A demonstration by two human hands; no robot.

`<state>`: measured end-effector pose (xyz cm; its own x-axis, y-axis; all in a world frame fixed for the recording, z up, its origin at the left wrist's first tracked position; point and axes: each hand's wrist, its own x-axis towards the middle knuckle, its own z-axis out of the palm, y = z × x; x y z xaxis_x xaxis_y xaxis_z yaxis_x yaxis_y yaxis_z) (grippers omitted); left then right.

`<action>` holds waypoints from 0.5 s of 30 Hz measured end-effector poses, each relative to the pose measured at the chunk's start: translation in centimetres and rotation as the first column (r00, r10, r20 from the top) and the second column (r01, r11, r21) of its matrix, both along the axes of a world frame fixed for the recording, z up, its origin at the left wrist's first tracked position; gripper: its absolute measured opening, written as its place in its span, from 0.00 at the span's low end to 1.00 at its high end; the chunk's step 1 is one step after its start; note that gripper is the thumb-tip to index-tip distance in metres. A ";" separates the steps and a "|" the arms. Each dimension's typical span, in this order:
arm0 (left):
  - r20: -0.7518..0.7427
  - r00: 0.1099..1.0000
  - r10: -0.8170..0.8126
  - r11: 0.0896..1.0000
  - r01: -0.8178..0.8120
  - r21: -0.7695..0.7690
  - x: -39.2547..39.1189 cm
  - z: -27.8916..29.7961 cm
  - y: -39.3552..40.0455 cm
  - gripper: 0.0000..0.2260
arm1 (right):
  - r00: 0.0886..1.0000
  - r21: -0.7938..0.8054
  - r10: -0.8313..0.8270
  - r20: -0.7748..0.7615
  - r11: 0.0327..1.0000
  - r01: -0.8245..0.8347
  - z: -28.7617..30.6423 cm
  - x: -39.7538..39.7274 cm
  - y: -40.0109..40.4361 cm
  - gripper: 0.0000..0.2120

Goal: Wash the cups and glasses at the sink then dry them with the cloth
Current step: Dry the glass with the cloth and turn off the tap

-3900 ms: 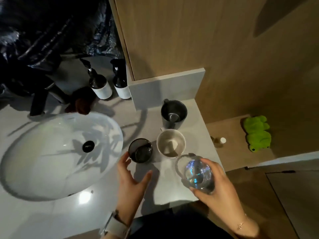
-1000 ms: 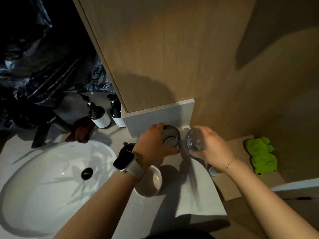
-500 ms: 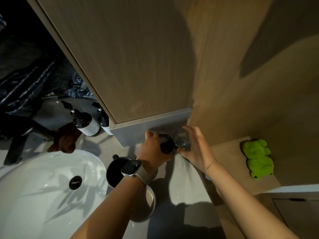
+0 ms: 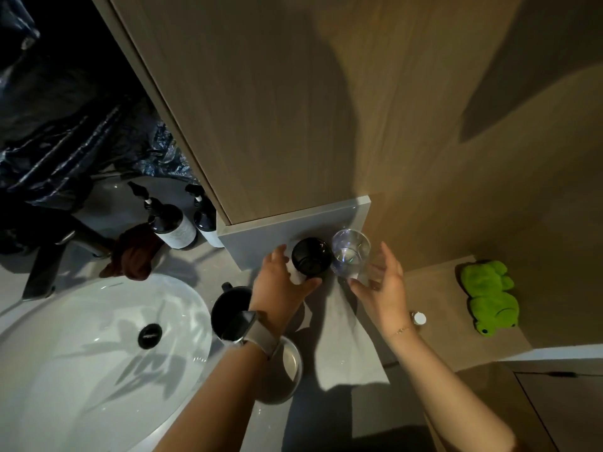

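Observation:
A dark glass (image 4: 311, 256) and a clear glass (image 4: 350, 254) stand side by side on the grey counter (image 4: 339, 347), against the low grey backsplash (image 4: 261, 238). My left hand (image 4: 280, 283) is spread beside the dark glass, its thumb below the base. My right hand (image 4: 381, 278) sits with loose fingers just right of the clear glass, gripping nothing. A dark mug (image 4: 228, 308) and a white mug (image 4: 288, 363) stand nearer to me, partly hidden by my left wrist. A brown cloth (image 4: 133, 256) lies behind the white sink (image 4: 81, 353).
Two dark soap bottles (image 4: 173, 228) stand behind the cloth, and a dark faucet (image 4: 42, 265) is at the far left. A wooden cabinet (image 4: 277, 109) hangs above the counter. A green frog toy (image 4: 489, 298) and a small white-capped bottle (image 4: 419, 318) sit on the lower wooden ledge at right.
Both hands carried the two glasses to the back of the counter and set them down against the backsplash. Their fingers have now loosened and drawn slightly back from the glasses.

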<state>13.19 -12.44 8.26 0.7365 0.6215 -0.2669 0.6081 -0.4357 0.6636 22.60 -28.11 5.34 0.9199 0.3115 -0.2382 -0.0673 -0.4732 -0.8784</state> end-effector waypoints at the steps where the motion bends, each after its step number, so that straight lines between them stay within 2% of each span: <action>1: 0.041 0.999 -0.003 1.000 0.001 0.028 -1.3 0.5 0.5 0.32 | 0.998 0.011 0.007 0.054 1.000 -0.008 0.3 -1.2 -0.7 0.39; 3: 0.172 0.984 0.047 0.994 -0.062 0.086 -4.4 1.5 1.8 0.18 | 0.988 0.069 0.083 0.133 0.993 -0.093 0.8 -4.2 -2.1 0.29; 5: 0.251 0.954 0.163 0.976 -0.193 0.100 -7.7 1.8 3.5 0.10 | 0.964 0.062 0.235 0.128 0.968 -0.244 1.1 -7.6 -3.3 0.18; 7: 0.246 0.949 0.199 0.961 -0.238 0.141 -10.2 0.6 6.0 0.11 | 0.931 -0.030 0.365 0.017 0.931 -0.364 1.5 -10.7 -3.5 0.12; 8: 0.231 0.960 0.158 0.967 -0.198 0.162 -10.9 -0.2 7.3 0.15 | 0.912 -0.064 0.406 -0.053 0.910 -0.409 1.6 -12.0 -3.5 0.12; 10: 0.236 0.971 -0.024 0.993 -0.004 0.118 -11.2 -1.6 9.9 0.25 | 0.865 -0.114 0.464 -0.192 0.865 -0.489 1.5 -13.7 -3.2 0.22; 12: 0.248 0.945 -0.215 0.973 0.230 -0.035 -10.7 -2.4 11.5 0.37 | 0.834 -0.189 0.499 -0.236 0.818 -0.543 1.1 -15.0 -2.8 0.34; 13: 0.244 0.927 -0.285 0.946 0.314 -0.087 -10.5 -2.8 12.1 0.39 | 0.833 -0.241 0.512 -0.209 0.799 -0.551 1.1 -15.6 -2.4 0.37; 15: 0.229 0.902 -0.365 0.913 0.395 -0.100 -10.0 -3.7 12.8 0.35 | 0.838 -0.329 0.535 -0.109 0.776 -0.538 1.4 -16.3 -1.4 0.43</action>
<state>3.17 0.37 4.52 0.9561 0.2507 -0.1519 0.2622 -0.4999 0.8254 6.28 -29.53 6.76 0.6246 0.6543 -0.4264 0.2787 -0.6968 -0.6610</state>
